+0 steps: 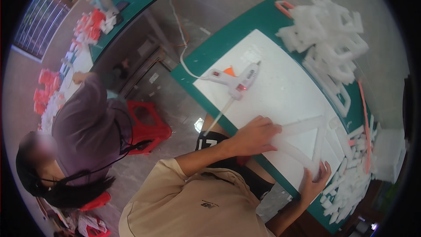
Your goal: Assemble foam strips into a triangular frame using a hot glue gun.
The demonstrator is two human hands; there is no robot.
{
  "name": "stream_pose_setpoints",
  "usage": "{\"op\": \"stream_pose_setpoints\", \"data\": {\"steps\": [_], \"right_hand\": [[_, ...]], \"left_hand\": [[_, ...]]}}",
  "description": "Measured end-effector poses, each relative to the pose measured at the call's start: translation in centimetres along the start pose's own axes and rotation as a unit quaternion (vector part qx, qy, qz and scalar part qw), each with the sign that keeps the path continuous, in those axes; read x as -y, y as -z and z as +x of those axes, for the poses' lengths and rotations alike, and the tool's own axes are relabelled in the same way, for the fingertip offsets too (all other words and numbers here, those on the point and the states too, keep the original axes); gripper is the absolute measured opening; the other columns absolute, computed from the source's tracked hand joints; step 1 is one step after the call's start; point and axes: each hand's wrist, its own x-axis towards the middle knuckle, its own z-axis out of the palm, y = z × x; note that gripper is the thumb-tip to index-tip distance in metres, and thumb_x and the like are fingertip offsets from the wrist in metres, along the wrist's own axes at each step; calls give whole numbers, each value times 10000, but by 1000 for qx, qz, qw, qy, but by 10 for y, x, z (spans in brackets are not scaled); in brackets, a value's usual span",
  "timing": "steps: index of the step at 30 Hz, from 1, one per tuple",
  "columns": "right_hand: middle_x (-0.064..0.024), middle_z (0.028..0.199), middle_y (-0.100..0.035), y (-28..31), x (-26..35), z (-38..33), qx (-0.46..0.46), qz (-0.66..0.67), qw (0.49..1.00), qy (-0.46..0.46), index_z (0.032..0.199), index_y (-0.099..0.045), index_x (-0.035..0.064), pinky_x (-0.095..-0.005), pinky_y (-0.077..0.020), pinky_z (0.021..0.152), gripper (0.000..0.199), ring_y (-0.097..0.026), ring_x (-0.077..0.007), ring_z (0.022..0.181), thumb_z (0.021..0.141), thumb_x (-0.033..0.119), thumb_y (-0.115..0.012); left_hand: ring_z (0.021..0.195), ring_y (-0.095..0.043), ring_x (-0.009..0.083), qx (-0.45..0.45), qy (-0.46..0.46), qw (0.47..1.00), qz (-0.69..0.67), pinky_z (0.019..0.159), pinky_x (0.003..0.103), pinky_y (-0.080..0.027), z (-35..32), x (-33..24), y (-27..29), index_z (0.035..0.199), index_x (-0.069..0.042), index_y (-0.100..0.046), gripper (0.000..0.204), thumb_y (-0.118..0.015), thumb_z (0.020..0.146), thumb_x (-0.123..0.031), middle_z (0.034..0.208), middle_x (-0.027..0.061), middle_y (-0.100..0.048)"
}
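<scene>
Foam strips (302, 127) are being pressed into a triangular frame on the white board (280, 92). Left hand (256, 135) lies flat on one strip; right hand (316, 180) clamps the corner joint. Glue gun (234, 79) lies beyond the left hand, to be picked up next, probably.

Wearer is showing a beige short-sleeved tee, sleeve ending above the elbow, with a small dark printed mark sitting on the chest area. Dark shorts or trousers are showing beneath the arm, carrying a white printed patch near the hem. Both forearms are running bare; no watch, glove or band is showing on the left hand (256, 135) or the right hand (313, 184). Fabric is looking soft, loosely creased.
</scene>
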Motion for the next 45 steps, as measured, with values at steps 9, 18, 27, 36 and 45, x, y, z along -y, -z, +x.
{"op": "stream_pose_setpoints", "data": {"steps": [9, 18, 27, 36, 45], "right_hand": [[-202, 1282, -540, -26, 26, 20, 2, -2, 1000, -10, 1325, -438, -3, -373, -330, 1071, 623, -510, -294, 1193, 738, -63, -640], [-194, 1243, -566, -24, 26, 19, -9, -35, 999, 0, 1303, -458, -16, -363, -331, 1072, 597, -526, -295, 1173, 744, -31, -667], [-164, 1181, -579, -15, 21, 18, -5, -22, 1000, 22, 1208, -524, -19, -348, -370, 1041, 520, -556, -277, 1120, 720, -22, -704], [-164, 1220, -553, -7, 4, 17, 30, -59, 995, 75, 1271, -514, 27, -385, -417, 984, 597, -519, -340, 1139, 726, 56, -756], [-167, 1189, -561, -7, 8, 18, 27, -69, 992, 100, 1252, -513, 35, -398, -423, 960, 546, -513, -345, 1117, 751, 40, -729]], "left_hand": [[1008, -527, 306, -29, 66, 997, -7, 903, 392, -429, -5, -2, -3, 1143, -27, -526, 538, -768, 722, -258, 1161, 111, -584], [994, -532, 315, -6, 64, 998, -11, 896, 386, -438, -3, 0, -3, 1177, -28, -534, 535, -770, 749, -246, 1112, 125, -592], [920, -537, 311, -30, 67, 997, 7, 808, 376, -470, 2, -12, 1, 1209, -25, -556, 571, -788, 744, -262, 988, 121, -580], [974, -552, 311, -18, 110, 992, 58, 849, 361, -456, 5, -25, 1, 1231, -16, -527, 640, -832, 695, -188, 1087, 161, -559], [1001, -574, 293, -24, 119, 991, 62, 868, 344, -458, 5, -22, -1, 1180, -5, -527, 590, -827, 693, -152, 1109, 157, -566]]}}
